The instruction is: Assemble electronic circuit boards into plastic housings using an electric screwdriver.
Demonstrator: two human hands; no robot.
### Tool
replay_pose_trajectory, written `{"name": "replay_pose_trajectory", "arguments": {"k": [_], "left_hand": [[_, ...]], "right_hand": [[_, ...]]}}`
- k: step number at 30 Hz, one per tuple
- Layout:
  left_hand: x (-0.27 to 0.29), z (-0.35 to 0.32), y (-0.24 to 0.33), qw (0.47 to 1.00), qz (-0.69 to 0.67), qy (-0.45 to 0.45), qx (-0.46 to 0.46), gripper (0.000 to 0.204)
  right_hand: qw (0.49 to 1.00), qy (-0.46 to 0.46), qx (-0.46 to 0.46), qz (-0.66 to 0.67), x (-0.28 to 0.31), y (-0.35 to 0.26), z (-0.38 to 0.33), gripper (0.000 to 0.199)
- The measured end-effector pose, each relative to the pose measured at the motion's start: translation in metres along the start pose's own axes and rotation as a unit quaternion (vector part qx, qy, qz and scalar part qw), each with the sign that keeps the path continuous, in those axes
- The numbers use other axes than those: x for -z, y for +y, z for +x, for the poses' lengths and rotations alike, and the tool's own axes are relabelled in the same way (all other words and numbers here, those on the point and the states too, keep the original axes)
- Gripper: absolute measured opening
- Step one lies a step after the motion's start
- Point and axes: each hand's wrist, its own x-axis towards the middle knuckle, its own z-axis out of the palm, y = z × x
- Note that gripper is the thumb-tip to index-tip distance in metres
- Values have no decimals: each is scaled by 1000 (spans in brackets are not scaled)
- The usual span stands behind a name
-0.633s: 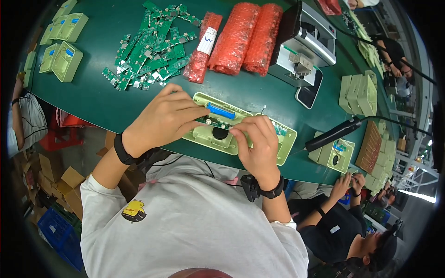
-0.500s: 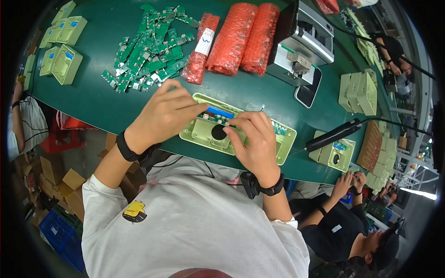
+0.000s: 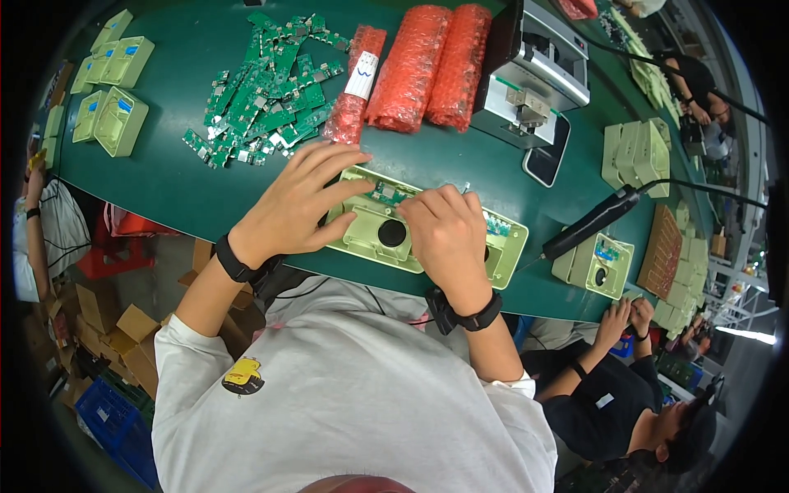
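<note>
One inked label (image 3: 362, 77) beyond left hand (image 3: 299, 200)

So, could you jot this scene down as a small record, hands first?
Left hand: spread open over the left end of a pale green plastic housing
Right hand: curled over the housing; grip unclear
Inside housing: narrow green circuit board, round black disc
Beyond hands: heap of green circuit boards, red bubble-wrap rolls
Right side: black cylindrical tool

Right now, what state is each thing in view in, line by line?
Left hand: fingers spread
Right hand: fingers bent, grip unclear
Light green housing under the hands: open, insides showing
Circuit boards: loose, heaped
Red bubble-wrap bundles: rolled up
Black corded tool: slanted, unheld
Cardboard boxes: some flaps open
</note>
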Motion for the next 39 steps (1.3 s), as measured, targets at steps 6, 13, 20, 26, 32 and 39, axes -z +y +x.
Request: {"name": "replay_pose_trajectory", "arguments": {"k": [6,13,20,26,32,39], "left_hand": [[-4,-8,-3,999,21,-47,-4,38],[-8,-9,-2,999,21,-45,2,39],[-8,-9,7,998,30,-56,18,43],[-17,7,19,998,21,-61,24,66],[-27,7,15,999,12,-46,14,76],[-40,21,22,999,-18,-33,24,72]], "right_hand": [[999,23,3,-40,-10,-3,-1,5],[997,8,-36,-64,-8,-8,-1,7],[900,292,-177,-270,74,60,-15,47],[745,247,-509,-354,83,160,-85,73],[811,293,-504,-47,120,164,-83,70],[702,530,-150,451,152,94,5,32]]}}
